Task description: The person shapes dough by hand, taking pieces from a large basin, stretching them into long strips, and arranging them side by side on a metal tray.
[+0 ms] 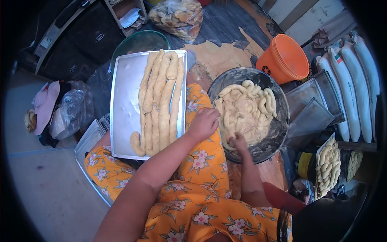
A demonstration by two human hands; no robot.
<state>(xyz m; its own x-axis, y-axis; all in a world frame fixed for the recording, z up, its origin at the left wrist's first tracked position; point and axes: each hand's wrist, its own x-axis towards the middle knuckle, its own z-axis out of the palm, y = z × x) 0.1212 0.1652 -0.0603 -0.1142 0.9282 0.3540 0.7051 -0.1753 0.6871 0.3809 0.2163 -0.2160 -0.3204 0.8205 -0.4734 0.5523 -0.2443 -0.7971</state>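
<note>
A black basin (284,109) on the floor holds a mass of pale dough (246,115), with several thick dough coils along its far and right sides. My left hand (204,123) is closed at the basin's left rim, its fingertips on the dough's edge. Lower in the basin, my right hand (238,143) has its fingers curled into the dough near the front left. A metal tray (127,105) lies to the left, beside my left forearm. Long dough ropes (165,101) rest on its right half, side by side, and a short one bends at the near end.
An orange bucket (288,58) stands behind the basin at the right. Flat metal trays (308,117) and white sacks (354,84) are farther right, near a tray of shaped dough (327,167). A green basin (141,40) and a bag of pieces (177,18) sit at the back.
</note>
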